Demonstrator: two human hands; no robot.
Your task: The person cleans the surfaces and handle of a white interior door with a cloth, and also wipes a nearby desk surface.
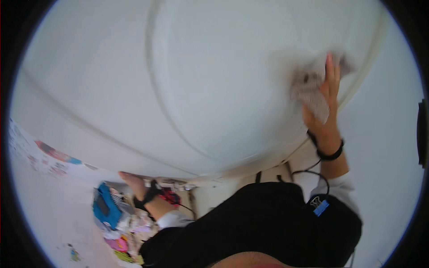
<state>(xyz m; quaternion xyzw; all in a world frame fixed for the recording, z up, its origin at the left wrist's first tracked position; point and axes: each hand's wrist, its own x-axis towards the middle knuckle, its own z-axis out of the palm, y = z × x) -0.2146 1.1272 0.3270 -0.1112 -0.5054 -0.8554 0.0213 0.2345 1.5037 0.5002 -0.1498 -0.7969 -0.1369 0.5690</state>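
Observation:
A crumpled grey-brown cloth [313, 96] lies under my right hand [329, 100], pressed against a large white panel [223, 80] with curved moulding lines. My fingers stretch upward over the cloth, and part of it hangs out beside the thumb. Both sit near the panel's right edge. At the lower left, my left hand [133, 182] is raised by the panel's lower-left edge, seen side-on. Its fingers are mostly hidden, and whether it touches the panel is unclear. Each wrist wears a black strap.
A pile of colourful clothes [118, 214] lies at the lower left, beside a white wall with drawings [56, 152]. A black cable [308, 171] runs from my right wrist to a blue binder clip [320, 207] on my black garment. A plain pale wall [375, 147] stands at the right.

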